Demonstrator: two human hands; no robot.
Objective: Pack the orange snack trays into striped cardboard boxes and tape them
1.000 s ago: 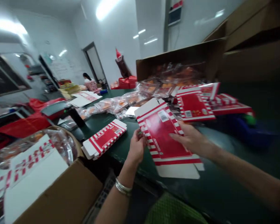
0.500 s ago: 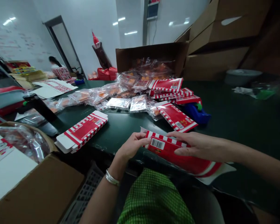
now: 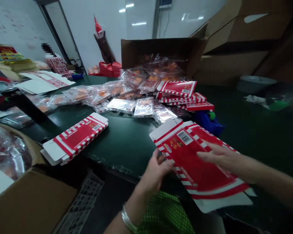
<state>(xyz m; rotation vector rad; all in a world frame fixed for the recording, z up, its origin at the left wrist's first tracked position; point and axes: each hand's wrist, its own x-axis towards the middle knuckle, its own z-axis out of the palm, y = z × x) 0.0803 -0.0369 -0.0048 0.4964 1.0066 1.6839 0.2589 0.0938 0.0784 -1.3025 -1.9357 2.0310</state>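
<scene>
A red-and-white carton [image 3: 185, 165], partly flattened, with a barcode and white end flaps, is tilted at the table's front edge. My left hand [image 3: 158, 169] grips its left edge, thumb on the printed face and fingers at the edge. Over the carton's right part lies my right hand [image 3: 222, 159], fingers stretched out and slightly blurred. Another red-and-white carton [image 3: 80, 136] rests on the table to the left with its near flaps open. Behind the held carton, several red cartons [image 3: 178, 88] are stacked.
Clear bags with orange contents [image 3: 102, 92] form a pile on the dark green table [image 3: 122, 139] before a large cardboard box [image 3: 161, 47]. A blue tape dispenser [image 3: 210, 123] stands at right. An open cardboard box [image 3: 39, 198] with plastic packs is at lower left; a person sits far left.
The carton has been turned and spread wider, its printed face now more toward me. My left hand moved down and right along its edge; my right hand shifted right. The view swung slightly right.
</scene>
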